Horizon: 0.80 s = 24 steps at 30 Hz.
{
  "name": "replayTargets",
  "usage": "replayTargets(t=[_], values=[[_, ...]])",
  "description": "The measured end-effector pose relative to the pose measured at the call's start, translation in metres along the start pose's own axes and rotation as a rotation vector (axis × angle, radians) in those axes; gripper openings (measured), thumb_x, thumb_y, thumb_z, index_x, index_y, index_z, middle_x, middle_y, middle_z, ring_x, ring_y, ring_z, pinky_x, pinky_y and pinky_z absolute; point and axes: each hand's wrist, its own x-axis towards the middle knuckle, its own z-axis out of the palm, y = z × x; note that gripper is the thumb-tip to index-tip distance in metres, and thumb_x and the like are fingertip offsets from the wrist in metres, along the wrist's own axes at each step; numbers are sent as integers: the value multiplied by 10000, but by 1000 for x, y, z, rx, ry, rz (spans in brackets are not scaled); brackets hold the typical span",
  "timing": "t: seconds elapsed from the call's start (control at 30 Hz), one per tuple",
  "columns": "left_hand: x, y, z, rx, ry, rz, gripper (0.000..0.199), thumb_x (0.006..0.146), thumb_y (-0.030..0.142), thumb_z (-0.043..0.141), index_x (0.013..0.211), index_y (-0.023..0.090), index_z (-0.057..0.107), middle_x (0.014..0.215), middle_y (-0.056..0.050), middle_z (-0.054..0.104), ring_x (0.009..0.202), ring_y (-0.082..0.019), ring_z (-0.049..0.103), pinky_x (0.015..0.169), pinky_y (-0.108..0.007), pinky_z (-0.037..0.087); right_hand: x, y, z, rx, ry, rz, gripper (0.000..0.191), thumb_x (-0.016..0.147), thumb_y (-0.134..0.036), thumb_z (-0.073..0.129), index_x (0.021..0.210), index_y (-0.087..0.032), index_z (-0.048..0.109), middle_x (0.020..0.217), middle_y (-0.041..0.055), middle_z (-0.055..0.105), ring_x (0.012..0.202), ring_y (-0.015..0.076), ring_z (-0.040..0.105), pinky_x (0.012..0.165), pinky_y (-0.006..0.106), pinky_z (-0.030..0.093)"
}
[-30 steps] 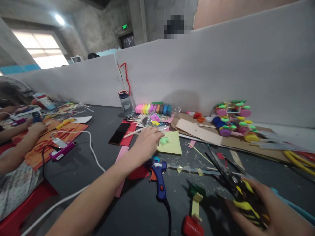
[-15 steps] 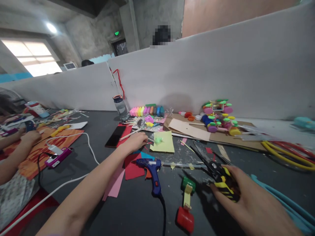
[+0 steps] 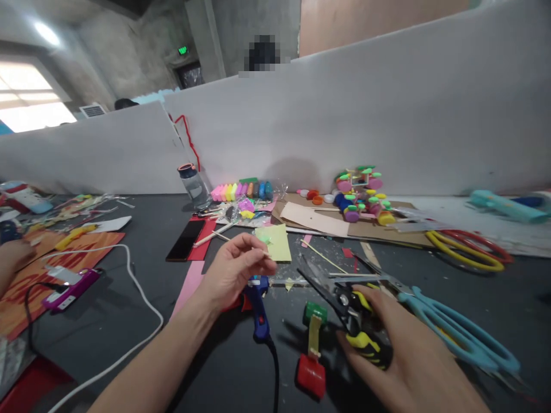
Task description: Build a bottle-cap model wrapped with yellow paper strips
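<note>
My left hand is closed in a pinch on a thin wooden stick, held above the table. My right hand grips black-and-yellow shears, their blades apart and pointing up and left. Just left of the shears lies a small piece with a green and a red cylinder joined by a pale strip. Partly hidden under my left hand is a blue hot glue gun. Behind that hand lies a yellow paper square with a green blob on it.
Large light-blue scissors lie to the right. Behind are colourful wheeled models, a cardboard sheet and a water bottle. At left are a phone, a purple power strip, a white cable and another person's hand.
My left hand has drawn back from the clutter beside the yellow paper and now holds up the stick. The shears have moved slightly left. The camera view has turned right.
</note>
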Motion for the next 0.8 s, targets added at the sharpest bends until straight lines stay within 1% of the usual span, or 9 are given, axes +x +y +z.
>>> replayTargets(t=[0.07, 0.13, 0.23, 0.37, 0.47, 0.53, 0.67, 0.8], values=[[-14, -2, 20, -171, 14, -48, 397, 670, 443, 859, 784, 163, 601, 693, 31, 653, 586, -77, 646, 514, -144, 523, -4, -6, 1, -19, 12, -67, 358, 822, -362, 571, 1140, -199, 564, 1002, 99, 722, 874, 258, 724, 698, 347, 585], [-25, -5, 34, -305, 9, -117, 355, 675, 385, 873, 750, 159, 609, 654, 48, 638, 510, -37, 593, 456, -101, 479, -7, -10, 1, -42, 29, -118, 377, 813, -339, 578, 1161, -204, 526, 1014, 98, 720, 878, 260, 727, 699, 351, 589], [-35, -13, 44, -459, -27, -196, 309, 692, 331, 872, 717, 155, 619, 610, 49, 636, 462, -33, 571, 405, -88, 461, -10, -13, 1, -26, 12, -150, 380, 787, -288, 578, 1153, -225, 495, 992, 78, 717, 852, 247, 727, 672, 332, 582], [-39, -22, 43, -592, -95, -249, 276, 693, 292, 875, 726, 159, 636, 602, 37, 675, 430, -60, 592, 373, -117, 488, -11, -15, 1, -6, -29, -159, 358, 787, -273, 571, 1133, -235, 487, 937, 61, 707, 807, 232, 723, 637, 314, 582], [-39, -26, 38, -642, -138, -271, 228, 727, 272, 853, 757, 156, 659, 586, 29, 687, 425, -73, 606, 379, -134, 512, -11, -16, 2, 4, -53, -179, 359, 790, -276, 564, 1137, -233, 487, 918, 62, 710, 790, 228, 729, 630, 307, 592], [-39, -27, 36, -661, -162, -288, 194, 756, 258, 832, 775, 150, 671, 584, 19, 697, 427, -80, 617, 388, -150, 530, -12, -17, 2, 31, -68, -182, 354, 798, -274, 558, 1144, -241, 489, 919, 53, 718, 780, 216, 732, 622, 289, 593], [-40, -27, 34, -718, -231, -297, 139, 802, 231, 791, 794, 150, 678, 633, 2, 739, 443, -94, 657, 412, -164, 554, -11, -20, 1, 73, -74, -178, 324, 805, -246, 535, 1126, -262, 499, 919, 32, 736, 755, 200, 733, 557, 252, 569], [-41, -28, 33, -749, -267, -297, 119, 824, 215, 769, 792, 148, 676, 680, -5, 760, 463, -99, 680, 429, -159, 563, -10, -20, 2, 79, -73, -185, 287, 796, -221, 523, 1081, -257, 515, 922, 51, 743, 734, 208, 730, 494, 246, 531]])
